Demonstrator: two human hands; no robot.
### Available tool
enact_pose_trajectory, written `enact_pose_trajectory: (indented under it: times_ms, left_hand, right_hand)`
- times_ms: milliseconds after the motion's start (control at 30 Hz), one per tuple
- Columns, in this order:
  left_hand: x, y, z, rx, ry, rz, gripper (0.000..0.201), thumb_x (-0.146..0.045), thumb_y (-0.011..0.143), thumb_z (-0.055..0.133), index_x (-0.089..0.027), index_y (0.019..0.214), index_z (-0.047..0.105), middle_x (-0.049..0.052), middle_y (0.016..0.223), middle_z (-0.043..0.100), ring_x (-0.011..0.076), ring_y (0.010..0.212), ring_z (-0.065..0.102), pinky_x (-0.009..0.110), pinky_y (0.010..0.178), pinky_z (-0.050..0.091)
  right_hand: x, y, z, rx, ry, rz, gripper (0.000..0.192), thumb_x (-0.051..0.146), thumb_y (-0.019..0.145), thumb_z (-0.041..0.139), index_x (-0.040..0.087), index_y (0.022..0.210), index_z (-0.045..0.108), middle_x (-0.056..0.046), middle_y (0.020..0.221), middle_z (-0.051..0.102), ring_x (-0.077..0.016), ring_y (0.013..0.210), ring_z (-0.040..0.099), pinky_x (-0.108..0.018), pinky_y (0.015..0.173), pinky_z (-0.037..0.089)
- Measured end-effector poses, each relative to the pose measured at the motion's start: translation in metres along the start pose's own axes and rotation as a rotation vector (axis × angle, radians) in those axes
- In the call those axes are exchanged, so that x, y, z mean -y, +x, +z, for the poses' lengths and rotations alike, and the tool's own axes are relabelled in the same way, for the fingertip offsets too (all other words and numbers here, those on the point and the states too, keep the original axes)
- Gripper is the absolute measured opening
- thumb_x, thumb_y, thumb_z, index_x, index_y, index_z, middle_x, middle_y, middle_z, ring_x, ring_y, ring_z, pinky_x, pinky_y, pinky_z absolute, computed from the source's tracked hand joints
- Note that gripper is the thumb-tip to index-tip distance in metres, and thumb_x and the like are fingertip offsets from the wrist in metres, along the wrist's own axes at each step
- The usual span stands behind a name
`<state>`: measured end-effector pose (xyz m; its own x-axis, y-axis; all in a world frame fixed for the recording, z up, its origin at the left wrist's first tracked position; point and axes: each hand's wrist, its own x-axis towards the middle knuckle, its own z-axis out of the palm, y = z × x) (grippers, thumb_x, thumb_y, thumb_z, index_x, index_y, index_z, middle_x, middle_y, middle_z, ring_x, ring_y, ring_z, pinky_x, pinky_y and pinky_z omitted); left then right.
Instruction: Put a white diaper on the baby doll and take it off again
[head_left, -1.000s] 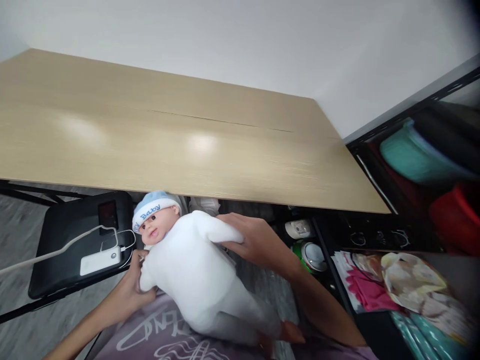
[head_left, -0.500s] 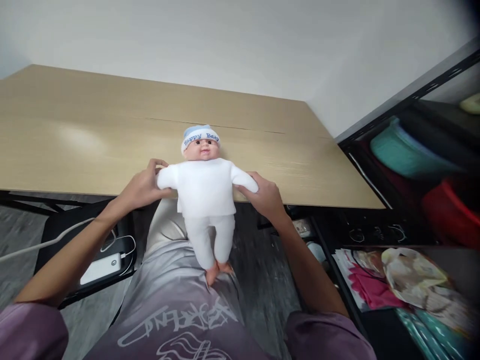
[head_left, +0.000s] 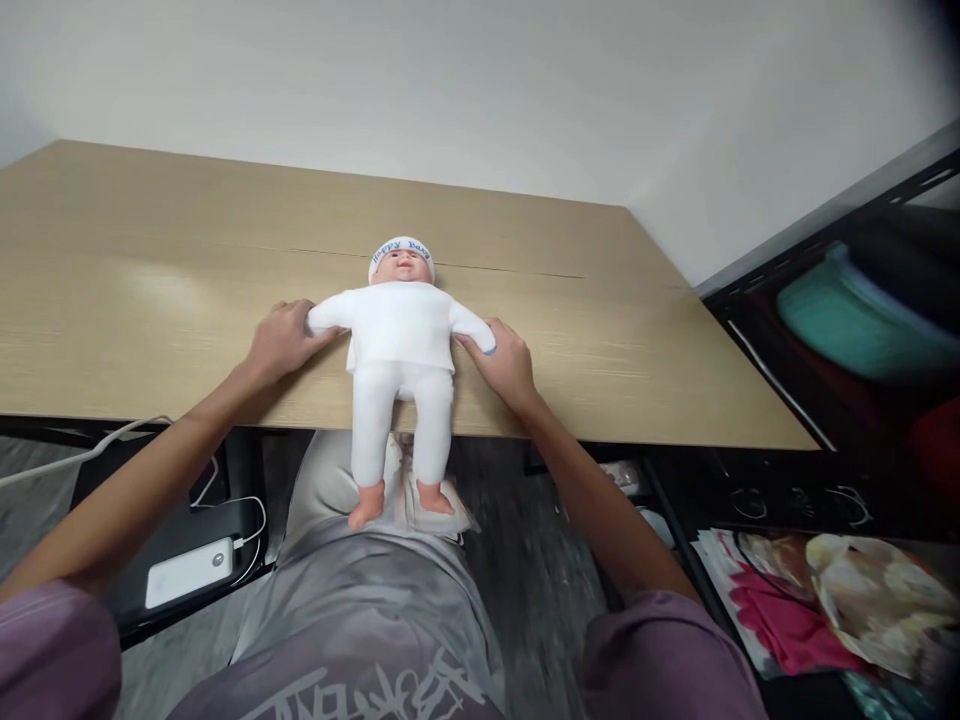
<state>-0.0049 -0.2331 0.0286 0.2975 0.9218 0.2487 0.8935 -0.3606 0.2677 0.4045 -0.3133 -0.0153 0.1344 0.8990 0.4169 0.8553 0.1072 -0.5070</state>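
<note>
A baby doll (head_left: 403,325) in a white top and white trousers lies face up on the wooden table (head_left: 150,340), its bare feet hanging past the front edge over my lap. Its white cap has blue lettering, "Happy Baby". My left hand (head_left: 283,338) is closed around the end of the doll's arm on the left. On the other side my right hand (head_left: 504,362) grips the opposite arm, where a bit of blue shows at the end. Both doll arms are spread out sideways.
Left of my legs, a white power bank (head_left: 190,574) with a cable lies on a black seat. At the right stands a dark shelf holding a teal bowl-like thing (head_left: 862,315), pink cloth (head_left: 787,615) and plastic bags. A pale wall rises behind the table.
Both hands have moved forward with the doll, farther over the table. The doll leans back more, and its feet have parted and risen off my shirt. The view has shifted slightly.
</note>
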Motion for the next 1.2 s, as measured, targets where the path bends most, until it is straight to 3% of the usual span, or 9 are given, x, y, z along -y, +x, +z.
enact_pose_trajectory:
  times_ms: [200, 533, 767, 867, 1033, 1200]
  left_hand:
    - [0.011, 0.058, 0.029, -0.121, 0.021, -0.070, 0.064, -0.078, 0.097, 0.063, -0.018, 0.118, 0.071, 0.023, 0.121, 0.077, 0.0441, 0.120, 0.066, 0.052, 0.100, 0.053]
    - [0.046, 0.152, 0.056, -0.194, -0.013, 0.012, 0.071, -0.082, 0.095, 0.065, -0.017, 0.122, 0.072, 0.022, 0.119, 0.077, 0.0435, 0.119, 0.066, 0.053, 0.104, 0.051]
    - [0.060, 0.205, 0.071, -0.272, -0.035, 0.034, 0.079, -0.089, 0.098, 0.061, -0.019, 0.134, 0.067, 0.023, 0.134, 0.074, 0.0486, 0.132, 0.062, 0.062, 0.121, 0.039]
    - [0.066, 0.217, 0.074, -0.273, -0.053, 0.022, 0.083, -0.091, 0.098, 0.061, -0.021, 0.141, 0.064, 0.023, 0.142, 0.071, 0.0507, 0.138, 0.059, 0.062, 0.122, 0.038]
    - [0.085, 0.212, 0.069, -0.218, -0.065, 0.058, 0.079, -0.082, 0.103, 0.065, -0.022, 0.154, 0.057, 0.021, 0.153, 0.067, 0.0456, 0.140, 0.057, 0.057, 0.121, 0.040]
    - [0.092, 0.210, 0.063, -0.163, -0.053, 0.032, 0.068, -0.073, 0.105, 0.069, -0.023, 0.149, 0.062, 0.019, 0.145, 0.071, 0.0437, 0.134, 0.058, 0.056, 0.117, 0.042]
  right_hand:
    - [-0.017, 0.061, 0.036, -0.046, -0.034, -0.007, 0.074, 0.090, 0.106, 0.050, 0.023, 0.125, 0.075, -0.018, 0.120, 0.083, -0.0389, 0.107, 0.075, -0.048, 0.093, 0.059]
    - [-0.051, 0.145, 0.065, -0.048, -0.047, -0.094, 0.079, 0.093, 0.105, 0.046, 0.023, 0.128, 0.075, -0.018, 0.122, 0.083, -0.0386, 0.110, 0.075, -0.051, 0.098, 0.062]
    - [-0.065, 0.203, 0.086, -0.132, -0.015, -0.167, 0.082, 0.092, 0.105, 0.050, 0.022, 0.144, 0.067, -0.019, 0.140, 0.079, -0.0404, 0.126, 0.073, -0.056, 0.110, 0.059]
    - [-0.073, 0.215, 0.091, -0.163, -0.033, -0.183, 0.081, 0.091, 0.105, 0.050, 0.021, 0.142, 0.068, -0.020, 0.137, 0.078, -0.0403, 0.126, 0.072, -0.057, 0.112, 0.058]
    - [-0.098, 0.206, 0.089, -0.166, -0.131, -0.210, 0.075, 0.081, 0.106, 0.054, 0.019, 0.147, 0.066, -0.023, 0.138, 0.074, -0.0428, 0.127, 0.068, -0.061, 0.112, 0.054]
    - [-0.117, 0.205, 0.089, -0.137, -0.159, -0.159, 0.069, 0.073, 0.109, 0.055, 0.021, 0.152, 0.066, -0.022, 0.139, 0.076, -0.0442, 0.124, 0.067, -0.064, 0.111, 0.051]
